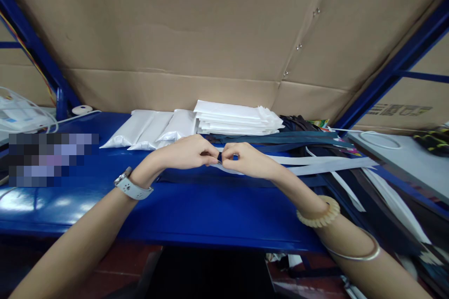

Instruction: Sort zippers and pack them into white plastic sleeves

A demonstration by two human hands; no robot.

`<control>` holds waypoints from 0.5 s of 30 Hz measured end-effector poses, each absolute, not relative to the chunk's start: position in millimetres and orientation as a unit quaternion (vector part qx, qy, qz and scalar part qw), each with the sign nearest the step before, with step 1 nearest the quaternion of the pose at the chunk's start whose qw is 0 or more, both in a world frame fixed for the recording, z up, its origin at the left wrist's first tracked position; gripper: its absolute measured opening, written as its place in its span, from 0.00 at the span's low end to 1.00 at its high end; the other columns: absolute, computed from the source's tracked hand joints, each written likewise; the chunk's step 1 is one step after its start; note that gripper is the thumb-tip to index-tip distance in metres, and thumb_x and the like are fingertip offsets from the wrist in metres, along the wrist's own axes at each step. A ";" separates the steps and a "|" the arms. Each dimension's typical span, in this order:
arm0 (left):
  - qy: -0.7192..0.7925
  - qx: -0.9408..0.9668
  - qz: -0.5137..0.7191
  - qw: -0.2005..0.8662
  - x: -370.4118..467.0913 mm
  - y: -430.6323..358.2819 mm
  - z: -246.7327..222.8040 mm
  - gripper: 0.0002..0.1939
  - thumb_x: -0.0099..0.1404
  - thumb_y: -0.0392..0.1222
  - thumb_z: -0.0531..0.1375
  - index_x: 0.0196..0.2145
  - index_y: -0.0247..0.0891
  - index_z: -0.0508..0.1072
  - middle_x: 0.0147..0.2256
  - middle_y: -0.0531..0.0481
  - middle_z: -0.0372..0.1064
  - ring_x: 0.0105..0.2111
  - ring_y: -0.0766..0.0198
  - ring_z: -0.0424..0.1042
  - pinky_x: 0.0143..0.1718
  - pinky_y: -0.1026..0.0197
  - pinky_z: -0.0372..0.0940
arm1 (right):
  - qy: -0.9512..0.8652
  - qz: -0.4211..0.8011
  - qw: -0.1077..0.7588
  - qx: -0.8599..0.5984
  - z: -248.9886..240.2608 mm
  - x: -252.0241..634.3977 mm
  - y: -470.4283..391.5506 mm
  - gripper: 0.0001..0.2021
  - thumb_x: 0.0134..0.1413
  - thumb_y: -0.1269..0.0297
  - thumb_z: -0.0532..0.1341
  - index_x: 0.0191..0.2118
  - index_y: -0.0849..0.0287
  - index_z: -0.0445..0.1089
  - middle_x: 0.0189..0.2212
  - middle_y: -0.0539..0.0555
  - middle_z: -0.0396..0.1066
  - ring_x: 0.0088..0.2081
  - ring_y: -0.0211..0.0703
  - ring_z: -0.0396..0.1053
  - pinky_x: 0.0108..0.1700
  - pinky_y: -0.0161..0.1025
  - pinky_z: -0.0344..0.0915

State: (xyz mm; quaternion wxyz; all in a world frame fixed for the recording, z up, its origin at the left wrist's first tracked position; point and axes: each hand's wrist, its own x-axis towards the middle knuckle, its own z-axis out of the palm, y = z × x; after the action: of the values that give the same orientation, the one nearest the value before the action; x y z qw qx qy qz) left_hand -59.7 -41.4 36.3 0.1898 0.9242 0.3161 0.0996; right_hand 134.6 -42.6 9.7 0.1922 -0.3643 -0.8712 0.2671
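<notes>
Above the middle of the blue table, my left hand [185, 152] and my right hand [250, 161] meet fingertip to fingertip. Both are closed in a pinch around a small dark piece [220, 157], mostly hidden by the fingers; its exact kind cannot be made out. Long flat white strips [326, 164], like zipper tape, run behind and below my right hand towards the right. A dark strip [224, 178] lies flat on the table under both hands. Just behind the hands are more dark teal strips [280, 138].
White filled packets [150, 126] and a stack of flat white bags [235, 116] stand along the cardboard wall [175, 23]. Many dark and white strips [382, 201] spread over the right side of the blue table [196, 217]. Blue frame posts [396, 63] rise at both sides.
</notes>
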 end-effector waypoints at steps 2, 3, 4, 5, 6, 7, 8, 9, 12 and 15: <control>0.311 0.923 0.098 0.206 -57.9 -41.2 36.4 0.11 0.59 0.37 0.52 0.21 0.37 0.67 0.18 0.57 0.57 0.19 0.71 0.53 0.24 0.65 0.50 | -0.868 0.275 0.200 -0.362 8.2 133.0 -43.5 0.10 0.46 0.67 0.53 0.18 0.61 0.62 0.27 0.51 0.64 0.28 0.36 0.59 0.33 0.35 0.53; 0.306 0.922 0.095 0.218 -58.2 -40.7 37.1 0.11 0.59 0.37 0.52 0.21 0.37 0.66 0.18 0.57 0.56 0.20 0.71 0.53 0.24 0.65 0.50 | -0.866 0.278 0.203 -0.362 6.9 133.0 -43.6 0.10 0.46 0.67 0.53 0.18 0.61 0.64 0.28 0.51 0.66 0.29 0.36 0.59 0.33 0.35 0.54; 0.302 0.920 0.092 0.231 -59.7 -40.0 38.6 0.11 0.59 0.37 0.52 0.20 0.37 0.66 0.18 0.56 0.56 0.20 0.71 0.53 0.24 0.65 0.50 | -0.864 0.279 0.205 -0.366 5.5 134.0 -43.2 0.10 0.46 0.67 0.54 0.18 0.61 0.65 0.28 0.52 0.67 0.29 0.36 0.60 0.33 0.35 0.54; 0.301 0.918 0.092 0.243 -63.0 -39.1 41.1 0.12 0.60 0.38 0.52 0.20 0.37 0.66 0.19 0.56 0.57 0.20 0.70 0.54 0.25 0.65 0.51 | -0.860 0.276 0.208 -0.376 4.3 136.4 -42.3 0.10 0.45 0.67 0.54 0.19 0.61 0.66 0.27 0.52 0.68 0.28 0.37 0.60 0.32 0.35 0.55; 0.309 0.913 0.094 0.251 -68.2 -37.9 44.5 0.12 0.60 0.39 0.52 0.21 0.37 0.66 0.19 0.56 0.57 0.21 0.70 0.54 0.25 0.65 0.51 | -0.855 0.271 0.209 -0.389 3.6 140.4 -40.8 0.10 0.45 0.67 0.55 0.19 0.61 0.68 0.25 0.52 0.68 0.28 0.37 0.60 0.31 0.35 0.55; 0.325 0.906 0.099 0.253 -75.3 -36.7 48.9 0.13 0.61 0.40 0.52 0.21 0.37 0.65 0.20 0.55 0.58 0.21 0.70 0.55 0.25 0.65 0.51 | -0.850 0.265 0.209 -0.404 3.9 146.1 -38.6 0.09 0.44 0.67 0.55 0.19 0.61 0.68 0.23 0.52 0.68 0.27 0.38 0.60 0.30 0.35 0.54; 0.347 0.897 0.108 0.252 -84.0 -35.4 53.9 0.13 0.62 0.42 0.52 0.21 0.37 0.65 0.20 0.55 0.57 0.21 0.69 0.55 0.25 0.65 0.51 | -0.845 0.259 0.209 -0.419 5.5 153.2 -35.9 0.09 0.44 0.67 0.56 0.19 0.61 0.69 0.21 0.52 0.67 0.26 0.38 0.59 0.28 0.35 0.54; 0.377 0.885 0.116 0.246 -93.8 -34.2 59.2 0.15 0.63 0.44 0.51 0.21 0.37 0.64 0.20 0.54 0.57 0.21 0.69 0.55 0.24 0.65 0.51 | -0.840 0.255 0.208 -0.431 8.4 161.5 -32.9 0.09 0.44 0.67 0.56 0.19 0.61 0.70 0.20 0.52 0.67 0.25 0.38 0.59 0.27 0.35 0.54; 0.446 0.853 0.132 0.236 -124.5 -31.4 73.5 0.18 0.63 0.48 0.52 0.19 0.37 0.62 0.20 0.54 0.55 0.21 0.69 0.53 0.23 0.65 0.49 | -0.838 0.237 0.191 -0.453 23.9 188.4 -24.4 0.11 0.46 0.65 0.56 0.19 0.60 0.70 0.17 0.50 0.64 0.22 0.36 0.56 0.25 0.35 0.51; 0.542 0.786 0.228 0.191 -152.9 -30.0 81.3 0.16 0.61 0.48 0.56 0.21 0.35 0.65 0.21 0.54 0.57 0.23 0.70 0.55 0.24 0.66 0.51 | -0.830 0.189 0.158 -0.500 39.6 212.6 -18.3 0.12 0.46 0.64 0.55 0.18 0.60 0.70 0.14 0.49 0.61 0.19 0.33 0.52 0.23 0.35 0.48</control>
State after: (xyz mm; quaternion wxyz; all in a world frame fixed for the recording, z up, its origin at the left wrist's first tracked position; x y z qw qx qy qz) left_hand -152.9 -30.0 81.3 0.1912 0.7862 0.5417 0.2278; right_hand 212.6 -18.3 39.6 0.1583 -0.5004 -0.8301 0.1885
